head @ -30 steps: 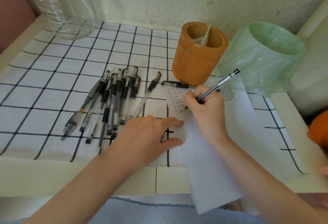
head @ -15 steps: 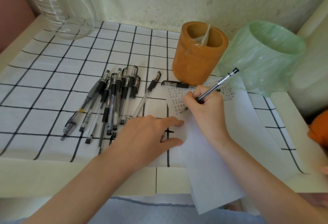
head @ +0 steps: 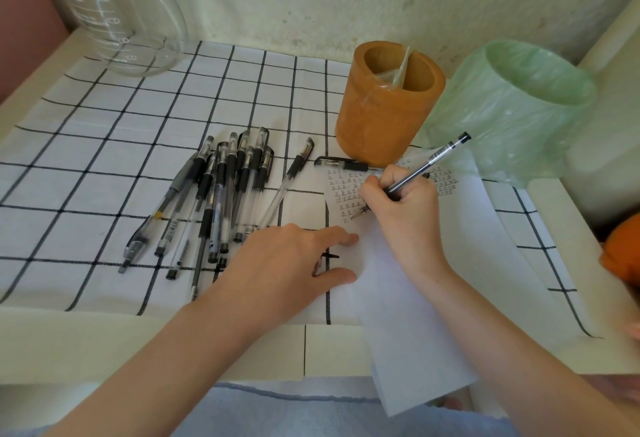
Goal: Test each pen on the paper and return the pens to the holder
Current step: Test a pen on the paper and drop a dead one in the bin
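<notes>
My right hand (head: 405, 214) grips a clear black-ink pen (head: 427, 162) with its tip down on the white paper (head: 412, 315), beside rows of small written marks. My left hand (head: 287, 270) lies flat with straight fingers, pressing the paper's left edge against the checked cloth. A pile of several capped black pens (head: 214, 194) lies left of the paper. One more pen (head: 289, 176) lies apart, and a black cap (head: 341, 163) sits near the paper's top. The orange-brown holder (head: 388, 114) stands behind the paper; only a clear plastic wrap shows inside it.
A green bag-lined bin (head: 512, 107) stands right of the holder. A large glass measuring jug (head: 114, 17) is at the back left. Something orange (head: 623, 249) sits at the right edge. The paper hangs over the table's front edge.
The pen in my right hand has shifted slightly as it writes. My left hand has stayed put on the paper.
</notes>
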The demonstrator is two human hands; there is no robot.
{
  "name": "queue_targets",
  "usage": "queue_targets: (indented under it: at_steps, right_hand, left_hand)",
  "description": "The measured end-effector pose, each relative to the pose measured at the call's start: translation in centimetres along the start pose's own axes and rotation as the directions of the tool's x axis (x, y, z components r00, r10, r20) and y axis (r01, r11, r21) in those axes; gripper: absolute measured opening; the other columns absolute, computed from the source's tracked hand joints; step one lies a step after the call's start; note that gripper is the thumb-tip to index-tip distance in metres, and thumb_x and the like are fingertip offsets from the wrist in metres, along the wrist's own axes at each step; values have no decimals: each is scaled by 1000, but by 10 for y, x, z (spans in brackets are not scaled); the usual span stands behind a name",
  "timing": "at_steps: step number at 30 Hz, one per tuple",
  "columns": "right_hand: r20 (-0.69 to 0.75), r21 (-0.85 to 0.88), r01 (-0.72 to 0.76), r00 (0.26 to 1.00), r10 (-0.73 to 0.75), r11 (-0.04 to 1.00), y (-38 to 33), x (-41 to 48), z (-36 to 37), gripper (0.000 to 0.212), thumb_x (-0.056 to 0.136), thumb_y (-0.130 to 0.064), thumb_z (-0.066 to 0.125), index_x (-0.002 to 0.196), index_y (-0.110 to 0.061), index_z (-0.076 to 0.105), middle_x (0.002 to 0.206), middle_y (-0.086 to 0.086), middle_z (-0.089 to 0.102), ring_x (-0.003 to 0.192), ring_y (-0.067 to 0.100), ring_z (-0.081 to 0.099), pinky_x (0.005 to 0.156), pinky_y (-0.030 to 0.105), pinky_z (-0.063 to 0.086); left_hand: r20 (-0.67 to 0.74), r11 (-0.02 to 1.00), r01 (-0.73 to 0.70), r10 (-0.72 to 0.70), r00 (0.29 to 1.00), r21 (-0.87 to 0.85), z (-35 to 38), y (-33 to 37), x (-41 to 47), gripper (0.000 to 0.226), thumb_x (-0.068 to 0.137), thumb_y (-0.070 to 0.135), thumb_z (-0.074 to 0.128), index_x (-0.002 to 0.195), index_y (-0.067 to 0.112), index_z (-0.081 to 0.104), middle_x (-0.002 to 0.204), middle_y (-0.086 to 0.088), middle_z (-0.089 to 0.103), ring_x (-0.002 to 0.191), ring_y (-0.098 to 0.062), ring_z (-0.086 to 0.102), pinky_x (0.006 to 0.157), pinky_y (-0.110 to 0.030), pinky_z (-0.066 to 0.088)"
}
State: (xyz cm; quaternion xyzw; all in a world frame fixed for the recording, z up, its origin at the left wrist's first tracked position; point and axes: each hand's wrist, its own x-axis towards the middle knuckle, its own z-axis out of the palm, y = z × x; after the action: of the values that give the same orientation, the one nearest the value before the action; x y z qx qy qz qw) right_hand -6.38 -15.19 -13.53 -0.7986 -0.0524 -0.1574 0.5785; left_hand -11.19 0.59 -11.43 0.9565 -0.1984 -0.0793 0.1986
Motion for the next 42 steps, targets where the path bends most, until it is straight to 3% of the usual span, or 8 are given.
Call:
queue_targets:
  at_steps: [13,23,29,31,33,35,38,42]
  right_hand:
    - [18,-26,6,1000,-5,1000,-2,0,1,52,79,5,59,48,-24,30,43,-9,31,46,3,27,48,13,25]
    - [20,-40,4,1000,-3,999,-6,-2,0,46,80,10,57,51,-16,31,45,-10,30,42,-1,41,46,8,27]
    - [13,-76,-9,1000,10,997,-3,0,0,45,80,5,58,51,-18,32,45,-9,31,46,3,31,48,12,26]
    - [3,-36,-67,998,67,997,-3,1,-2,43,82,2,59,50,-17,37,44,-9,34,47,3,32,50,16,29]
    - [-14,119,-173,984,176,978,-7,4,-5,39,87,-3,60,52,-13,45,43,-8,39,42,5,34,46,16,29]
    - [9,313,-267,960,279,911,-16,8,-10,38,91,-13,61,54,-12,52,43,-5,43,37,6,33,40,15,27]
    - [124,462,-388,919,375,798,-30,10,-14,40,92,-27,57,55,-13,59,42,-2,42,38,9,34,38,16,26]
    - [248,457,-443,896,368,772,-41,4,-11,33,92,-19,56,61,-9,61,44,-3,48,37,8,35,39,18,26]
  left_hand:
    - [-10,1000,1,0,1000,7,0,0,0,44,85,59,46,128,49,40,53,13,39,57,-7,41,61,-20,38]
    - [-20,1000,-12,12,1000,9,1,-1,1,44,85,58,47,127,48,42,51,11,38,46,-1,37,51,-12,30]
    - [-15,1000,-22,22,1000,-9,1,-1,0,44,85,58,47,128,48,42,51,11,38,47,-1,37,51,-10,30]
    - [-17,996,-17,15,1000,-86,-1,0,-1,45,85,55,49,128,48,40,54,11,41,48,0,39,52,-13,37]
    - [-52,958,-4,-11,999,-286,-4,2,-1,43,88,46,48,129,42,36,59,9,43,49,-4,42,54,-18,43]
    - [-124,856,-3,-72,990,-517,-7,2,-1,36,94,31,42,128,34,32,63,4,44,51,-8,42,52,-21,41]
    - [-114,728,23,-139,984,-686,-13,0,1,39,98,20,36,132,34,23,77,-5,47,69,-23,47,65,-29,42]
    - [-98,676,8,-118,988,-737,-12,0,4,48,97,15,41,131,41,18,76,10,55,74,-6,52,75,-17,41]
